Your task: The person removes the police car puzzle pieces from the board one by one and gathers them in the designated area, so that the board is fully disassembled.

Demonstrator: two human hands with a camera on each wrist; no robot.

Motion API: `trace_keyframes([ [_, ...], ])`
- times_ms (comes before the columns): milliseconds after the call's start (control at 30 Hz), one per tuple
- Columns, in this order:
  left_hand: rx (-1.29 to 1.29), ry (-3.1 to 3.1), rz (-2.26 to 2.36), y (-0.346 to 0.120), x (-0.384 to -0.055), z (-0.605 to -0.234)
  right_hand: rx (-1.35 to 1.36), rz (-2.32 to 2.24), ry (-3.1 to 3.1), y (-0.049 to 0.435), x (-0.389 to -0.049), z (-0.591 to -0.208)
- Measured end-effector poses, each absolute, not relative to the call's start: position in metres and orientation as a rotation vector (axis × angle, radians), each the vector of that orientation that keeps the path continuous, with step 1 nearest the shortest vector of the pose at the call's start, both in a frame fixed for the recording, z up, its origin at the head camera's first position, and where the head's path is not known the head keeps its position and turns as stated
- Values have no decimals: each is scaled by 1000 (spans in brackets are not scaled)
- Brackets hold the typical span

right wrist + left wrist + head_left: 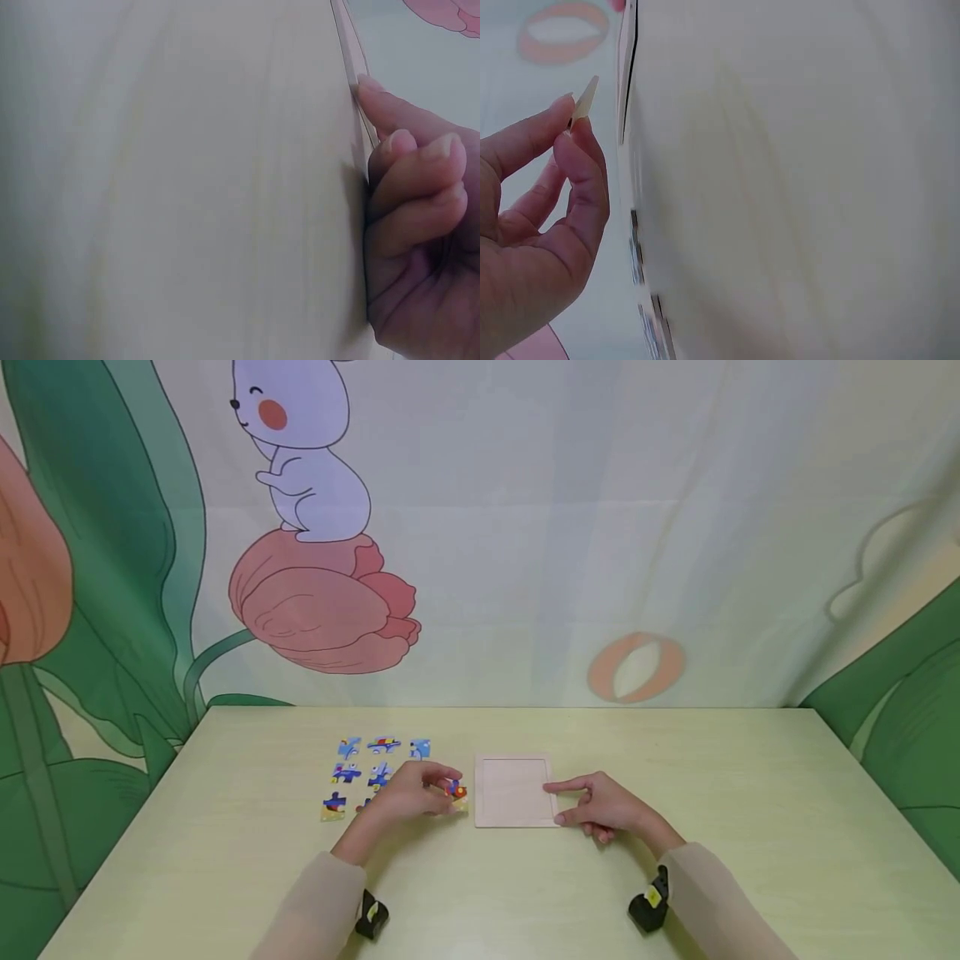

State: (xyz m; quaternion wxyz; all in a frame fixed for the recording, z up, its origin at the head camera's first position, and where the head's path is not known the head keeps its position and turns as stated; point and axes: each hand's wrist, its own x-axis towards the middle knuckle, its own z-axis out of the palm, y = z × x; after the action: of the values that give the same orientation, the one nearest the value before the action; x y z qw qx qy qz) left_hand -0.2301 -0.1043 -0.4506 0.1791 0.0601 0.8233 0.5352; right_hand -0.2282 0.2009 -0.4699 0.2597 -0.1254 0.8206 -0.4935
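Observation:
My left hand [412, 793] pinches a jigsaw piece [455, 790] between thumb and fingers, just left of a square wooden puzzle tray [478, 793]. In the left wrist view the piece [585, 103] is seen nearly edge-on, held above the tabletop. On the tray's right side rests my right hand [607, 806], its index finger extended onto the rim and its thumb at the near right corner. The other fingers of that hand fold in, as the right wrist view shows. Bare wood shows inside the tray's recess.
Several colourful jigsaw pieces [347, 772] lie spread in rows left of the tray, some partly hidden behind the left hand. The pale wooden table [720, 760] ends at a printed curtain [510, 568] behind. Black wrist cameras [649, 902] sit on both sleeves.

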Motion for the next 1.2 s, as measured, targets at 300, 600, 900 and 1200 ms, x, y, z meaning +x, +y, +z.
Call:
trace_keyframes([
  [300,118,2357,1496,-138,-223,-449,-338,-1338,2213,200,-227,-468],
  [600,86,2455,1376,-150,-221,-446,-359,-1345,2215,200,-226,-468],
  [900,122,2498,1319,-148,-221,-447,-352,-1344,2223,200,-225,-466],
  [1200,115,2537,1264,-146,-218,-445,-348,-1341,2222,199,-226,-466],
])
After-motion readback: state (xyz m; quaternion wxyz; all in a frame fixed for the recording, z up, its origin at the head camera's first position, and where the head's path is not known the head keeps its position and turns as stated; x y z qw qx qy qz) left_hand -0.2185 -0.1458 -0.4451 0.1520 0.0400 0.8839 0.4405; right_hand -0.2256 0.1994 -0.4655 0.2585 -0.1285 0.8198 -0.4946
